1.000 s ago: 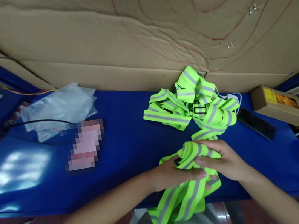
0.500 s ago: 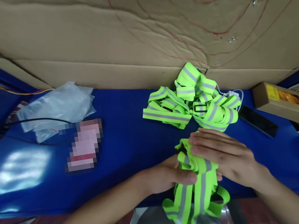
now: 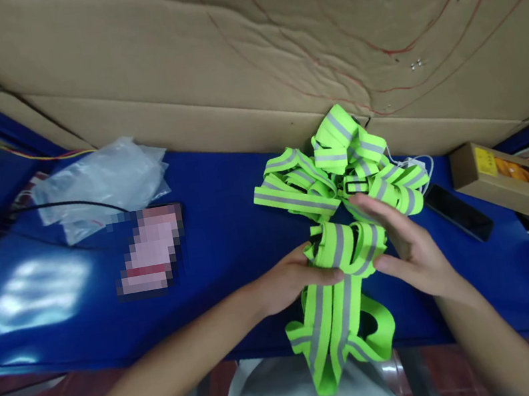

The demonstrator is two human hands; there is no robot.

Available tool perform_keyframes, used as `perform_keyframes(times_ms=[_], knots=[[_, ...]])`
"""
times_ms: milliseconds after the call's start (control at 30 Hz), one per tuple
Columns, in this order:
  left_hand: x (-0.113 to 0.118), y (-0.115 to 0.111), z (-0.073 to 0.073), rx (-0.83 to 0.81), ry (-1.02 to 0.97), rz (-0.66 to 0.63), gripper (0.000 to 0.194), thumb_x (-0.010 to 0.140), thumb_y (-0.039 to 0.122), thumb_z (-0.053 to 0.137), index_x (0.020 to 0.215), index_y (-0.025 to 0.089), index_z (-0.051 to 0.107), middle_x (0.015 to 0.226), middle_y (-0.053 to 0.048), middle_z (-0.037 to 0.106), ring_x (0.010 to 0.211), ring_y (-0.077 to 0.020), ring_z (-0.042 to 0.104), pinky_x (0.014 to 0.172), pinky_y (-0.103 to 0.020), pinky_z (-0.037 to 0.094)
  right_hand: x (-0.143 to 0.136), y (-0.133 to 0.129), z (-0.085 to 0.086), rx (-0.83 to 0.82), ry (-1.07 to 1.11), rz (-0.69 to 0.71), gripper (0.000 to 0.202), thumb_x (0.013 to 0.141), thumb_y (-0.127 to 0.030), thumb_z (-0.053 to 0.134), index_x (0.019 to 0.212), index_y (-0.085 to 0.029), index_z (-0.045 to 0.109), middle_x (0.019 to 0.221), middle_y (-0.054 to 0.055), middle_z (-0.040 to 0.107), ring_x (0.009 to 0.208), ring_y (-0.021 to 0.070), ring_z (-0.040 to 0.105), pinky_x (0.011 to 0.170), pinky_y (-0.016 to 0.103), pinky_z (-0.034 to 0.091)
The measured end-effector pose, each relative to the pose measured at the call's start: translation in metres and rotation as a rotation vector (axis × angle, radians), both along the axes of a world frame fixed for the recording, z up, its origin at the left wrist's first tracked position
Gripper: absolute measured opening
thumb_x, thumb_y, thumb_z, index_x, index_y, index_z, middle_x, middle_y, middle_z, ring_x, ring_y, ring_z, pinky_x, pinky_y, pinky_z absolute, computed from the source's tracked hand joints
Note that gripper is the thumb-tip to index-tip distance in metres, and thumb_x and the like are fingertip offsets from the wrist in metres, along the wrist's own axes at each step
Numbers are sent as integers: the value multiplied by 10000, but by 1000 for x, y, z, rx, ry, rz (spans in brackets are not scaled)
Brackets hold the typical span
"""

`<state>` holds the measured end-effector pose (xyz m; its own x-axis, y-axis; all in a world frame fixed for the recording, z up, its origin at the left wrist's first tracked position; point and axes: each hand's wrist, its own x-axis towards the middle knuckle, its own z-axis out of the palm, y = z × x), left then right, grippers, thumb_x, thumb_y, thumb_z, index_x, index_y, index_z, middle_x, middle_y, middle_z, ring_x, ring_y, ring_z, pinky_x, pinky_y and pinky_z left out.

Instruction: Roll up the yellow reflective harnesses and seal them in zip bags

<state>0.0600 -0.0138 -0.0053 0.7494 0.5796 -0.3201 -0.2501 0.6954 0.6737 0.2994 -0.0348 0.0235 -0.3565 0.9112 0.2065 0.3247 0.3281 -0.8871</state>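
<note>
A bundle of neon-green reflective straps (image 3: 337,253) with grey stripes hangs in front of me, folded at the top, its loose loops dangling past the table's front edge. My left hand (image 3: 302,276) is closed round its upper left side, thumb lying across the front; the fingers behind are hidden. To the right, my right hand (image 3: 413,251) is open with fingers stretched out. Its thumb tip is at the bundle's right edge; whether it touches I cannot tell. Just beyond lies a pile of similar green straps (image 3: 292,183) with a black buckle (image 3: 356,186).
On the blue table (image 3: 219,232), clear plastic bags (image 3: 104,184) and a pixelated pink-screened item (image 3: 151,247) lie left. A black phone (image 3: 460,212) and a cardboard box (image 3: 495,183) are at right. A cardboard panel (image 3: 145,62) stands along the back.
My right hand has come off the front of the bundle to its right and opened. The bundle's top now shows folded loops, raised slightly in my left hand.
</note>
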Motion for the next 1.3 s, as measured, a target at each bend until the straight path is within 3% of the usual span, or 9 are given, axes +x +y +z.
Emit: perform_keyframes(times_ms=[133,300,367,467,600,733,867,1100,1300], knots=[[2,-4,-4,-36,-21,-86,313,626,185,899,919,147,797,885,-40,776,837,-200,692,843,-299,509,-6,4,-5,-342,40,200,651,841,-369,827,1449,-293,607,1401,57,675,1223,301,688,1045,420,573],[9,-9,-13,-229,-161,-133,395,637,214,862,1018,147,778,933,-92,790,810,-223,731,797,-323,564,-13,-2,-5,-240,75,60,462,848,-277,818,1300,-256,729,1147,50,789,1294,324,640,1100,469,533],[10,-10,-15,-188,-213,-206,412,706,260,830,1096,145,764,1019,-121,791,902,-245,746,869,-350,568,-13,-6,-5,-240,123,-9,402,847,-247,812,1246,-249,756,922,26,806,1011,290,763,901,414,642],[10,-11,-14,-13,-151,-260,412,766,268,813,1159,166,744,1086,-115,785,1001,-252,738,927,-381,558,-14,-13,-3,-309,218,-37,354,823,-193,822,1172,-239,779,821,-2,778,592,186,715,562,298,627],[3,-7,-7,174,-98,-327,481,789,396,837,1204,186,716,1151,-109,763,1119,-281,702,970,-428,548,-17,-16,0,-475,442,-59,280,812,-226,832,1089,-220,793,797,7,775,498,170,670,445,279,580],[-3,-5,-4,211,-53,-387,673,732,709,781,1137,173,742,1073,-93,770,1033,-273,712,914,-393,573,-14,-10,-1,-601,714,-282,315,745,-337,880,1033,-250,786,856,13,806,689,242,772,647,361,675],[0,-7,-11,98,-108,-255,804,764,852,616,1231,207,724,1142,-86,765,1069,-248,708,928,-344,558,0,1,-2,-581,867,-462,424,679,-312,895,1080,-268,766,901,-2,820,981,297,786,994,470,614],[-1,8,-8,279,-58,-191,567,859,596,737,1303,244,701,1366,-99,678,1308,-303,599,1131,-437,436,27,22,20,-95,1060,-690,273,798,-289,766,1064,-226,777,1123,14,801,1076,233,760,1134,358,515],[2,9,-13,483,7,189,290,836,412,812,1061,230,797,1453,-78,591,1405,-282,488,1149,-387,399,33,19,18,-68,1058,-664,298,669,-321,855,952,-264,782,968,-18,806,843,202,761,1042,351,559]])
